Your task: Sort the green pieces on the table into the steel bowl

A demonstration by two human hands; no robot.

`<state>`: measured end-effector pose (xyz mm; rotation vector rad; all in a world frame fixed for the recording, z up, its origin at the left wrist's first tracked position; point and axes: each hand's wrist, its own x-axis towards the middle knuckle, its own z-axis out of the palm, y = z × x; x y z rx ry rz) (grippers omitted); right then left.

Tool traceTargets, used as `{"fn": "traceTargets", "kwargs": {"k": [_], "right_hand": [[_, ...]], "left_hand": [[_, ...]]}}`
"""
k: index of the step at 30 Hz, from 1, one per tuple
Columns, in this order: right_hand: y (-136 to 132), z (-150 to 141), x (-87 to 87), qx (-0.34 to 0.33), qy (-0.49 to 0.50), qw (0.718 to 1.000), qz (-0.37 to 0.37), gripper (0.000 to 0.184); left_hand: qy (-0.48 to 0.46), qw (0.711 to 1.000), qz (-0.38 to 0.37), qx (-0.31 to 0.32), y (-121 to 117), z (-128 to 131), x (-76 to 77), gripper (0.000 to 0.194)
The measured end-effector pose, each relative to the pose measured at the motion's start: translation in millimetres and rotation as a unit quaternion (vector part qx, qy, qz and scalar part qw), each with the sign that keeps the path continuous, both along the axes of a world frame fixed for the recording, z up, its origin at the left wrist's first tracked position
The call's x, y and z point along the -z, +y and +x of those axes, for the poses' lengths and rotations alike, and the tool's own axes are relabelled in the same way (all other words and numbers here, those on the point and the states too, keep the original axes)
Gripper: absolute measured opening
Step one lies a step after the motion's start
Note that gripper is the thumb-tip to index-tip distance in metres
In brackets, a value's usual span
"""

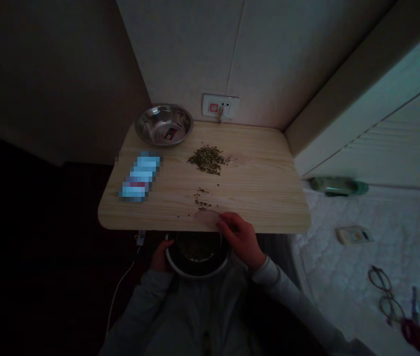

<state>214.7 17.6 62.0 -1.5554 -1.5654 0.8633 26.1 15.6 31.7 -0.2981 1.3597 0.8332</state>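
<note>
My left hand is closed on the rim of a dark bowl with a pale edge, held just below the table's front edge. Many small dark-green grains lie in the bowl. My right hand pinches a thin, see-through round disc, which rests over the front edge of the table above the bowl. Just beyond the disc are a few scattered grains. Farther back lies a larger heap of the same small green grains, probably beans or seeds; the dim light hides their exact kind.
A steel basin stands at the table's back left, with a lit, blurred-out phone in front. On the wall is a socket. Glasses, a green bottle-like item and a small pale box lie on the bed at right.
</note>
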Motion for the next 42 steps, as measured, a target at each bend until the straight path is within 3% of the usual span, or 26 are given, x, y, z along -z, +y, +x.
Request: {"fn": "traceTargets", "kwargs": {"k": [13,22,28,31,35,38,42], "right_hand": [[34,-28,-2.8,-0.043,-0.091,0.994,0.052,0.022],[30,-42,-9.5,-0.132,-0.143,0.978,0.08,0.02],[23,-38,-10.2,-0.189,-0.119,0.97,0.095,0.019],[29,-27,-11.5,-0.152,-0.097,0.979,0.097,0.019],[54,-5,-12.9,-0.044,-0.073,0.992,0.096,0.019],[75,10,-13.3,0.013,-0.06,0.993,0.097,0.021],[92,14,-10.4,0.038,-0.068,0.991,0.111,0.021]], "left_hand": [[0.004,0.998,0.05,-0.044,-4,-20,13.1,0.02],[-0.002,0.996,0.072,-0.058,-8,-34,32.7,0.016],[-0.01,0.997,0.055,-0.049,-6,-32,28.7,0.016],[0.007,0.998,0.043,-0.052,-4,-29,19.9,0.017],[0.037,0.997,0.044,-0.057,-2,-25,9.4,0.02],[0.053,0.996,0.052,-0.04,-3,-22,7.4,0.022],[0.054,0.996,0.067,-0.022,-4,-17,10.0,0.024]]}}
